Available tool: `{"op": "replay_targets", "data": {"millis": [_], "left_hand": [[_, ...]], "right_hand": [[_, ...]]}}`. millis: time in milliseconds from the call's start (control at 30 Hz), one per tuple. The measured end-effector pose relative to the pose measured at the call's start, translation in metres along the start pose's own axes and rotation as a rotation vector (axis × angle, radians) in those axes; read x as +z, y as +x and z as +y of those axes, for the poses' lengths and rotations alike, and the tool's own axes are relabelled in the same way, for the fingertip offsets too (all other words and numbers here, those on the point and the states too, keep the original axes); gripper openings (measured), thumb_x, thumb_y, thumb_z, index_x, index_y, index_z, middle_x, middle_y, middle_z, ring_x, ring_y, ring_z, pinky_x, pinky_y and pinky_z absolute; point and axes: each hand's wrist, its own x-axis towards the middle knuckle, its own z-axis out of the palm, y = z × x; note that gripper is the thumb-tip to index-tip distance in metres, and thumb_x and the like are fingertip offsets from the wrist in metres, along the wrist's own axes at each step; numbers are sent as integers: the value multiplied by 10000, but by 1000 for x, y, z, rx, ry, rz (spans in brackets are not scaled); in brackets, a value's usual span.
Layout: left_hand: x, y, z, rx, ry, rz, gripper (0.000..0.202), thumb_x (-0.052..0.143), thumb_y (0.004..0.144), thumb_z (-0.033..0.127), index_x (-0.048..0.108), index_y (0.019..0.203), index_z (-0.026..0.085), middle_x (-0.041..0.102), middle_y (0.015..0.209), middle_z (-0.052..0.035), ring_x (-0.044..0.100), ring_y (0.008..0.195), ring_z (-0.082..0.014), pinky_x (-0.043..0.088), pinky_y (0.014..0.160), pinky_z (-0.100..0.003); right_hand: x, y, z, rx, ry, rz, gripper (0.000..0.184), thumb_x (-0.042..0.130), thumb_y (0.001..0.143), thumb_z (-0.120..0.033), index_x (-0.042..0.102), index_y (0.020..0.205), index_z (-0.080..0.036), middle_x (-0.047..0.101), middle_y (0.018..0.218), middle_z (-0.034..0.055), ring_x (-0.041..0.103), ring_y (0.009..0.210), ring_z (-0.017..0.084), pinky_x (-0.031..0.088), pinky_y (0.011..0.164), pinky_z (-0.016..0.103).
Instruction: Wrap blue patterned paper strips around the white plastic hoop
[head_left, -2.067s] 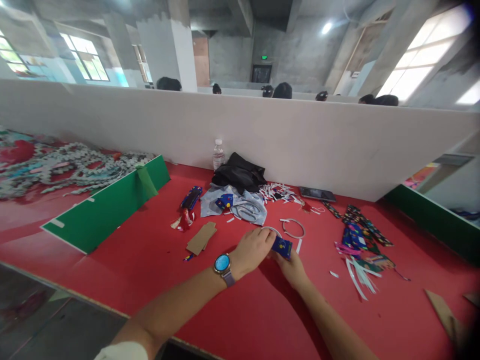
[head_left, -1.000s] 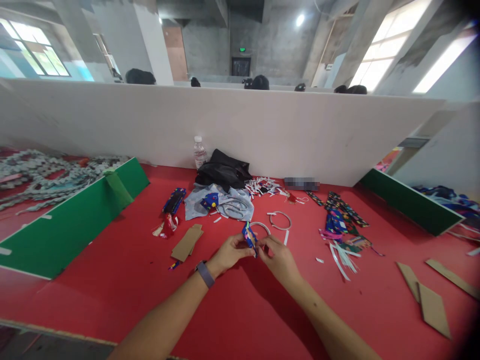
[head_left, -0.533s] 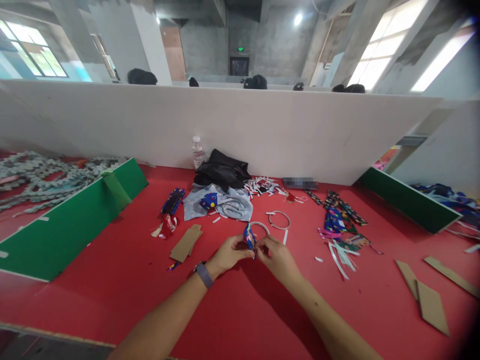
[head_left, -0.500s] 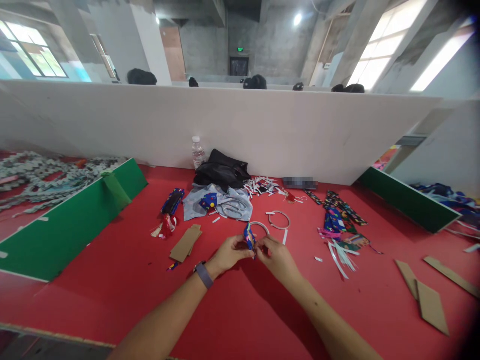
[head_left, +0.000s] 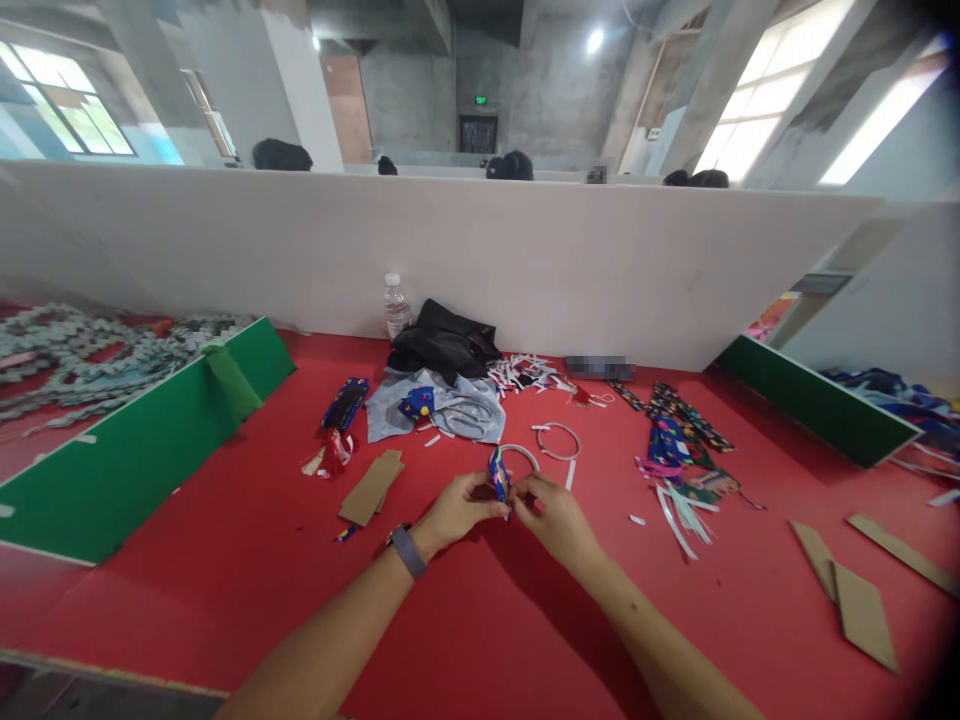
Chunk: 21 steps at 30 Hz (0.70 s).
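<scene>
Table top (head_left: 225,560): plain red.
Folded fabric piece (head_left: 499,478), centre: dark blue with small red and yellow spots.
Bearings from that piece:
- 9 o'clock: cardboard (head_left: 369,487), plain brown. Further out, divider (head_left: 127,450), flat green.
- 11 o'clock: cloth (head_left: 480,425), pale grey-blue. Beyond it, bag (head_left: 444,342), black.
- 2 o'clock: strips (head_left: 679,430), dark ground with a busy blue, green and pink print.
- 12 o'clock, far: partition (head_left: 600,270), off-white.
- 7 o'clock: wristband (head_left: 407,550), grey-purple.
</scene>
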Motion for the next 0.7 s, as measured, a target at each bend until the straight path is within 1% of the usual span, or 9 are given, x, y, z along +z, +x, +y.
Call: {"op": "replay_targets", "data": {"millis": [233,500,700], "left_hand": [[-1,0,-1,-19,19,-14,513,764,620,292,626,1093,149,675,920,-70,591,837,-189,448,811,-321],[-2,1,-3,-8,11,-12,491,769,611,294,636,1060,147,679,904,-65,597,815,-183,449,800,-319],[-2,1,-2,0,14,-23,530,766,618,300,621,1105,153,679,935,-72,597,831,-188,444,806,-323]], "right_hand": [[1,0,2,-1,-1,-4,138,483,782,-171,597,706,-194,589,713,15,558,645,128,421,625,216],[0,-1,2,29,12,-25,129,493,789,-187,608,732,-197,605,749,15,564,673,129,420,640,221],[1,0,3,39,26,-24,125,499,797,-208,605,733,-195,614,755,16,577,688,135,423,653,227]]}}
